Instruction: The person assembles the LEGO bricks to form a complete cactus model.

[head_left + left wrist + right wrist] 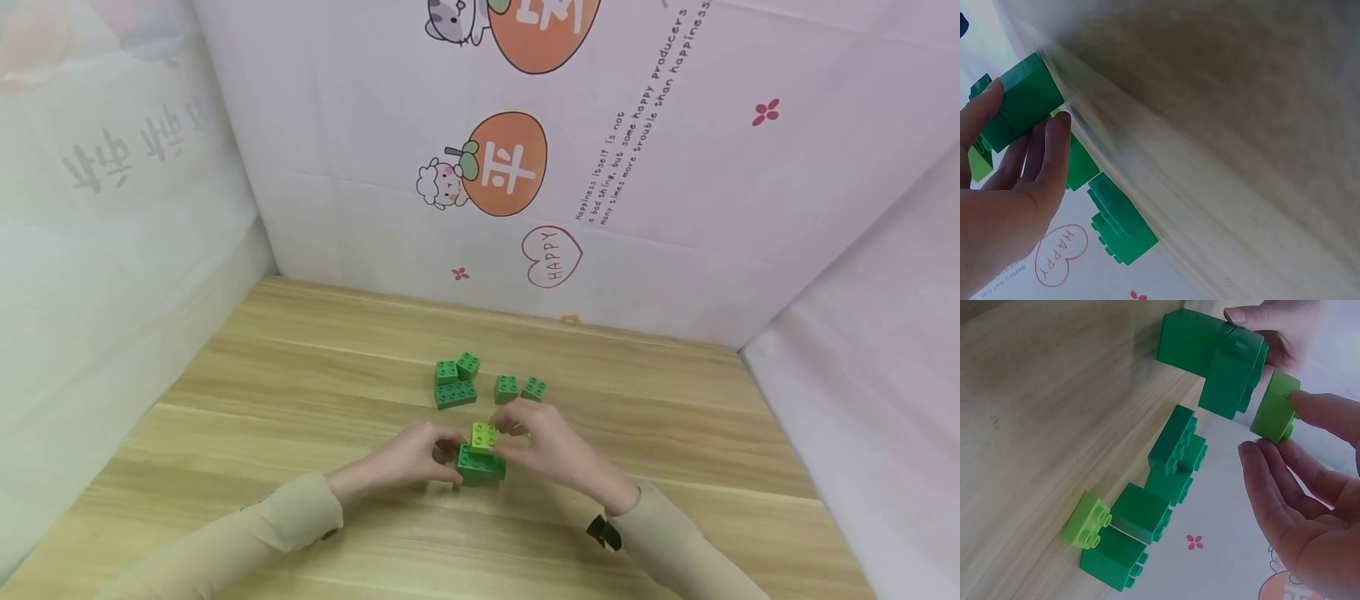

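The right hand point(551, 443) pinches a glossy, lime-green square plastic brick point(483, 437) between thumb and fingertips, just clear of the round studs on a stepped dark-green brick block point(480, 468). The left hand point(411, 457) has its grip closed around that block's smooth sides, low by the wood-grained desk point(300, 400). Beyond them lie an oblong eight-stud green brick point(456, 394), four square green bricks point(506, 388) and a second lime brick point(1086, 520). Soft, creased white cloth point(360, 167) hangs behind.
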`<state>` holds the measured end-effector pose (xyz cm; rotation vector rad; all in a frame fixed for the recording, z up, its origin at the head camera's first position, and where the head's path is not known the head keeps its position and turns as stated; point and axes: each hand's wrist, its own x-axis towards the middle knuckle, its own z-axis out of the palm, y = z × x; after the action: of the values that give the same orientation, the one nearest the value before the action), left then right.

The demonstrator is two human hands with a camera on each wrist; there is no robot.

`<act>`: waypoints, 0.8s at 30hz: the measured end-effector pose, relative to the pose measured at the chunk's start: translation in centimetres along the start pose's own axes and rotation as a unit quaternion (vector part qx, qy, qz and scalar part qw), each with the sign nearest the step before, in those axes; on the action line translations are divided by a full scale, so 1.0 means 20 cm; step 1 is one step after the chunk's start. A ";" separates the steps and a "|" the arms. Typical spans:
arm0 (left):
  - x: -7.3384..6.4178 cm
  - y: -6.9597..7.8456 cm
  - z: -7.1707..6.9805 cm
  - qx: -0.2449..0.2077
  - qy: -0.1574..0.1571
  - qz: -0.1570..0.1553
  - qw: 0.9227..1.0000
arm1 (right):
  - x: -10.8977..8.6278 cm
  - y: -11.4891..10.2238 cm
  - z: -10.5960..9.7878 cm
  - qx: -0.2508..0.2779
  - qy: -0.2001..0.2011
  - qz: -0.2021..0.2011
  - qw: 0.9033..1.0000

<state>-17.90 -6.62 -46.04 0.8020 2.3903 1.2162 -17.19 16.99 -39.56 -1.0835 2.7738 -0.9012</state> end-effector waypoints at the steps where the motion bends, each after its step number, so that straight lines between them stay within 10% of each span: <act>1: 0.00 0.00 0.00 0.000 0.000 0.001 1.000 | 0.00 0.00 0.00 -0.001 -0.002 0.000 1.000; 24: 0.00 0.00 0.00 -0.001 0.004 0.020 1.000 | 0.01 -0.03 0.05 -0.017 -0.018 -0.030 0.999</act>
<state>-17.91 -6.58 -46.15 0.8485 2.3896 1.2394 -16.76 16.04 -39.99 -1.1810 2.7518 -0.8347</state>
